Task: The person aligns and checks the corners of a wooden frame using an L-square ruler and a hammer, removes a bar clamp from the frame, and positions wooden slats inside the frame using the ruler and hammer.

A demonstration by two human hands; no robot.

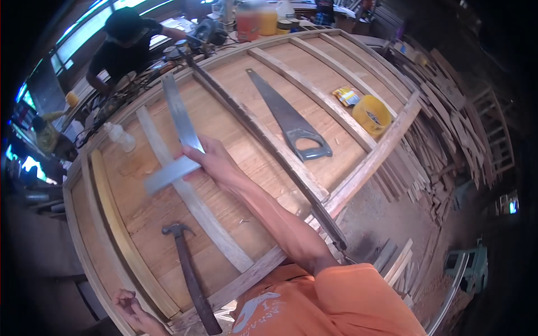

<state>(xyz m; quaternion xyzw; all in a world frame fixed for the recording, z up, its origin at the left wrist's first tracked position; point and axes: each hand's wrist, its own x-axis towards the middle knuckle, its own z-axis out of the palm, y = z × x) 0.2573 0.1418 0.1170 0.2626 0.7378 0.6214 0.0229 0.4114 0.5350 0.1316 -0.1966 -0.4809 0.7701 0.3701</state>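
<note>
My right hand (209,162) grips a steel carpenter's square (178,115) near its corner. One blade points toward the far edge, and the other, slightly blurred, crosses a pale wooden strip (193,201) on the framed plywood panel (218,215). At the lower left, by the panel's near edge, my left hand (129,305) is raised with its fingers curled; whatever they hold, if anything, is hidden. Between the hands lies a claw hammer (188,269), its handle jutting over the edge. A handsaw (288,117) rests flat farther right.
A dark metal bar clamp (258,126) spans the panel. On its right side sit a yellow tub (371,115) and a small yellow packet (346,96). A clear plastic bottle (120,137) lies left. Another person (126,47) stands beyond the far edge. Scrap wood (448,106) is piled right.
</note>
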